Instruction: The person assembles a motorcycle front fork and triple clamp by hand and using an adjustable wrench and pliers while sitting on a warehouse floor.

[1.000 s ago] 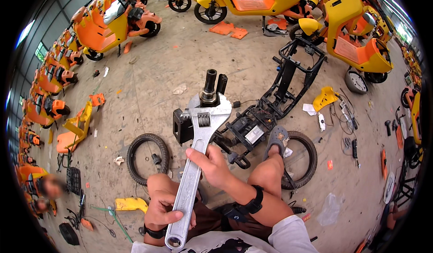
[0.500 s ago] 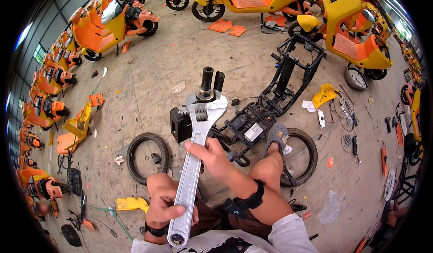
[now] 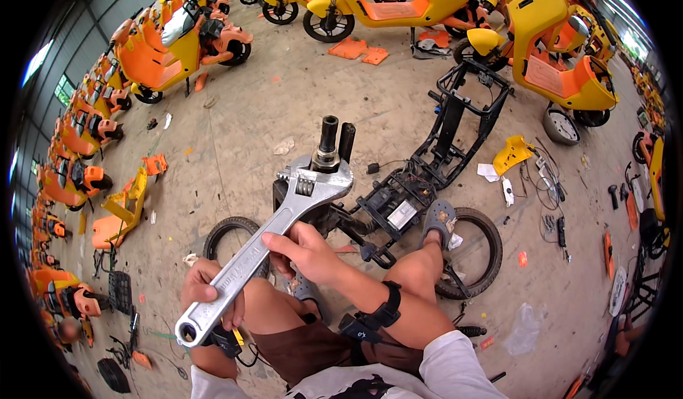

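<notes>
A large silver adjustable wrench (image 3: 245, 260) slants across the middle, its handle end toward me at the lower left. My left hand (image 3: 204, 290) is closed around the handle near its holed end. Higher up, below the jaws, my right hand (image 3: 302, 251) grips the same handle with its thumb on top. The wrench's jaws sit around a nut (image 3: 326, 158) at the base of an upright dark steering tube (image 3: 329, 134). This tube belongs to a stripped black scooter frame (image 3: 398, 210) lying between and beyond my legs. The undersides of the jaws are hidden.
A loose tyre (image 3: 226, 239) lies at left, a wheel (image 3: 491, 249) at right by my foot. Yellow-orange scooters (image 3: 398, 7) stand in rows around. Yellow panels (image 3: 512, 155), cables (image 3: 548, 178), a metal drum (image 3: 560, 126) and plastic film (image 3: 523, 328) litter the floor.
The wrench handle's near end has swung left, from nearly upright in view to a slant, with both hands on it. The jaws stay at the steering tube.
</notes>
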The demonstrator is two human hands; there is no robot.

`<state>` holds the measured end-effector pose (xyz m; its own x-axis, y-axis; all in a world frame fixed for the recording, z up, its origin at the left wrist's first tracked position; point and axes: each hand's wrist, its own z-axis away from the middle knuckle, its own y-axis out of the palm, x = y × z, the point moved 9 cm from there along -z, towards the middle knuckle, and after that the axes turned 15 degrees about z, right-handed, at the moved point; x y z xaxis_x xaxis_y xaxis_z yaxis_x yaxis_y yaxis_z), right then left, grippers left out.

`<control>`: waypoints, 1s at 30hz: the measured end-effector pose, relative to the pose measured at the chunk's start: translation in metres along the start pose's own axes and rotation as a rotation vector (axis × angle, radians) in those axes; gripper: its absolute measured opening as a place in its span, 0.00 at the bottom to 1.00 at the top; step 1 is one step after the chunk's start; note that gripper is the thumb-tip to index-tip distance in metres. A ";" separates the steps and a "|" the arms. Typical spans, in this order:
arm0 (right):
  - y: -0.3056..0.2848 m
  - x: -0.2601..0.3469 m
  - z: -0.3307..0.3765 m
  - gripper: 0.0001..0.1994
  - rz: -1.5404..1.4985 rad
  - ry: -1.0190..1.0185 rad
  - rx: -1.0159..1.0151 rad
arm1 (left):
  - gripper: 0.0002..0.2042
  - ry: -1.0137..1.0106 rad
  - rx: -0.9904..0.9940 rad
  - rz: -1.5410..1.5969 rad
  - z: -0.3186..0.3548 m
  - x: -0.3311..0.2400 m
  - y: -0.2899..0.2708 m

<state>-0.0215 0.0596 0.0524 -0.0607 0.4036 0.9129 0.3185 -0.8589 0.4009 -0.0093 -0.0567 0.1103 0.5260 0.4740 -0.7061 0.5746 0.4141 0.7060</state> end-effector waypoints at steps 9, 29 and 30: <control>-0.012 -0.004 0.018 0.18 -0.064 -0.061 -0.103 | 0.18 -0.185 -0.011 -0.257 -0.001 0.032 0.028; -0.085 -0.008 0.137 0.25 0.261 0.051 -0.433 | 0.28 0.575 -0.468 -0.821 -0.079 0.032 -0.074; -0.097 -0.006 0.143 0.23 0.326 0.041 -0.488 | 0.28 0.557 -0.483 -0.818 -0.078 0.037 -0.078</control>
<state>0.0833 0.1852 -0.0027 -0.0722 0.0899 0.9933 -0.1444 -0.9864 0.0788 -0.0833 -0.0110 0.0330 -0.3276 0.1520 -0.9325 0.2507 0.9656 0.0694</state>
